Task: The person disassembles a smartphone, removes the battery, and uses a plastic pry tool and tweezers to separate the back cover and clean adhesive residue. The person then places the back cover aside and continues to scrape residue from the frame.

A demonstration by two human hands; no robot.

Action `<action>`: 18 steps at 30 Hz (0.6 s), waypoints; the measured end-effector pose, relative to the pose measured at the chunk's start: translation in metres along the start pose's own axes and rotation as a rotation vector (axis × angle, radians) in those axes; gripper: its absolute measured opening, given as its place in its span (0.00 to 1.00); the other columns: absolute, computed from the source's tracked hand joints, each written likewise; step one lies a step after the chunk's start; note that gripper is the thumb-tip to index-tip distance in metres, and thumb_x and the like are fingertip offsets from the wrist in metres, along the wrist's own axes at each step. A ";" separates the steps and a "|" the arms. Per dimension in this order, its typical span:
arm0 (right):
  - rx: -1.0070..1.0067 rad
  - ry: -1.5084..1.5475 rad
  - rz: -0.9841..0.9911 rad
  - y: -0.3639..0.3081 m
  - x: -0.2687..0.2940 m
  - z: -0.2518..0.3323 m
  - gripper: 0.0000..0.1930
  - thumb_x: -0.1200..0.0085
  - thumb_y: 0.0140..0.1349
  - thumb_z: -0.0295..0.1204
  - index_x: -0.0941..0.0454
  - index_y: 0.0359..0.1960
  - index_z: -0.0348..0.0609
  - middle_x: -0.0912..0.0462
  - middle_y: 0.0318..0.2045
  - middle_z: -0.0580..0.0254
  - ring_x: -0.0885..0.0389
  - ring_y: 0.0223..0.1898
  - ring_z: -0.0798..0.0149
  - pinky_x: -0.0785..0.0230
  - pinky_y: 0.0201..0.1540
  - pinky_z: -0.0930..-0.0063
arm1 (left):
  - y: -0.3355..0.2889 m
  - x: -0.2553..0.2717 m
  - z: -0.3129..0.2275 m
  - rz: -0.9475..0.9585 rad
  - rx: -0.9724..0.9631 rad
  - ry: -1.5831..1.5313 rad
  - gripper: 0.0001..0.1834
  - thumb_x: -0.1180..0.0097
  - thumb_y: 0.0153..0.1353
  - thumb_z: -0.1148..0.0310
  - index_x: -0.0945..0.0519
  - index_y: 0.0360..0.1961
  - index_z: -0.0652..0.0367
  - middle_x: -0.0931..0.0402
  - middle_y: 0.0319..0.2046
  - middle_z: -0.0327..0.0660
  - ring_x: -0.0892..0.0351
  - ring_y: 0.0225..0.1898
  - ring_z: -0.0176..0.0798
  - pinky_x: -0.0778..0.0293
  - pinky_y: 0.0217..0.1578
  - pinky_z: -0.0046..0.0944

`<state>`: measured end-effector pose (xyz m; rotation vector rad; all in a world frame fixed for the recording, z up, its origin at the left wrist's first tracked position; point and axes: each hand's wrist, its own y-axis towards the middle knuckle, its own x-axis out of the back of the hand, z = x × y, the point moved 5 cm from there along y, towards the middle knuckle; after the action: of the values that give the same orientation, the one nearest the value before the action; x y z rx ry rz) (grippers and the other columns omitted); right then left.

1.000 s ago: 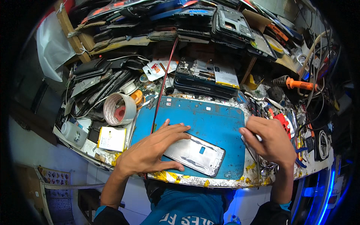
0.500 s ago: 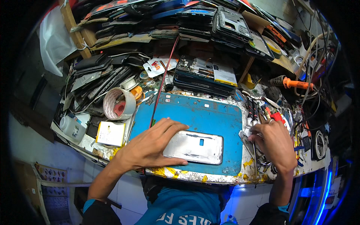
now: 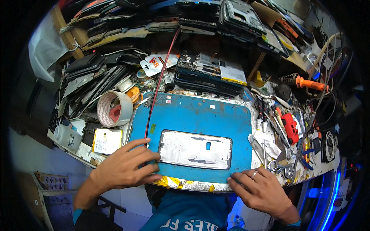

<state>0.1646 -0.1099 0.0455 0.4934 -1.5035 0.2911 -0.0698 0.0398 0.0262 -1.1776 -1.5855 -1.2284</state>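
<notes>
A flat silver phone mid-frame [image 3: 185, 148] with a dark rim and a small rectangular cutout lies on the blue work mat [image 3: 192, 117]. My left hand [image 3: 125, 165] is open at the mat's front left, its fingers apart and their tips close to the frame's left end. A thin red-and-black cable [image 3: 158, 90] crosses the mat's left side and passes among those fingers; whether they touch it I cannot tell. At the mat's front right corner rests my right hand [image 3: 262, 190], open, with a ring on one finger and nothing visible in it.
Right of the mat lie tweezers [image 3: 257, 148], scissors [image 3: 273, 165], a red toy car [image 3: 290, 129] and pliers [image 3: 306, 159]. Leftward are a tape roll [image 3: 113, 108], a battery [image 3: 107, 141] and a white bottle [image 3: 66, 135]. Stacked phone parts [image 3: 210, 79] stand behind.
My left hand has let go of the phone mid-frame and drawn back left. My right hand has come from the tools down to the mat's front corner. The view has shifted slightly.
</notes>
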 end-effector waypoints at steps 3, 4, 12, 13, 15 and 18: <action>0.028 -0.088 -0.008 -0.002 0.001 0.005 0.16 0.42 0.55 0.29 0.19 0.46 0.39 0.21 0.44 0.63 0.25 0.39 0.64 0.31 0.45 0.68 | -0.009 0.003 -0.007 -0.006 -0.010 0.104 0.12 0.36 0.56 0.72 0.17 0.42 0.62 0.22 0.46 0.45 0.22 0.49 0.52 0.27 0.61 0.54; 0.043 -0.113 0.013 -0.002 0.000 0.008 0.16 0.42 0.55 0.28 0.19 0.46 0.39 0.21 0.44 0.63 0.25 0.38 0.64 0.31 0.45 0.68 | -0.010 0.003 -0.009 0.012 -0.024 0.135 0.13 0.36 0.56 0.73 0.17 0.42 0.62 0.22 0.46 0.45 0.22 0.49 0.51 0.27 0.60 0.54; 0.090 -0.151 -0.013 -0.004 -0.006 0.006 0.13 0.41 0.54 0.27 0.19 0.42 0.39 0.22 0.42 0.63 0.27 0.36 0.65 0.31 0.45 0.67 | -0.008 -0.003 -0.025 0.096 -0.082 0.296 0.12 0.40 0.56 0.74 0.18 0.41 0.68 0.22 0.42 0.45 0.22 0.47 0.46 0.26 0.59 0.51; 0.067 -0.136 -0.006 -0.004 -0.008 0.005 0.13 0.41 0.55 0.27 0.18 0.43 0.39 0.22 0.42 0.62 0.27 0.36 0.65 0.31 0.45 0.67 | -0.008 -0.004 -0.024 0.094 -0.075 0.300 0.12 0.40 0.56 0.74 0.18 0.40 0.68 0.22 0.42 0.45 0.22 0.46 0.46 0.26 0.59 0.50; 0.018 -0.106 0.009 -0.003 -0.010 0.002 0.13 0.41 0.55 0.27 0.18 0.43 0.39 0.22 0.42 0.62 0.27 0.35 0.65 0.31 0.46 0.67 | -0.008 -0.005 -0.024 0.089 -0.065 0.298 0.12 0.40 0.56 0.74 0.18 0.40 0.69 0.22 0.41 0.45 0.22 0.46 0.46 0.26 0.59 0.50; 0.010 -0.090 0.047 -0.002 -0.010 0.000 0.13 0.41 0.56 0.27 0.18 0.44 0.40 0.21 0.43 0.62 0.26 0.36 0.64 0.31 0.46 0.67 | -0.007 -0.007 -0.024 0.085 -0.067 0.273 0.12 0.41 0.56 0.73 0.18 0.40 0.68 0.22 0.41 0.44 0.22 0.46 0.45 0.26 0.60 0.50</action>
<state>0.1653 -0.1105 0.0353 0.4846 -1.6040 0.3169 -0.0736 0.0140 0.0237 -1.0562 -1.2900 -1.3329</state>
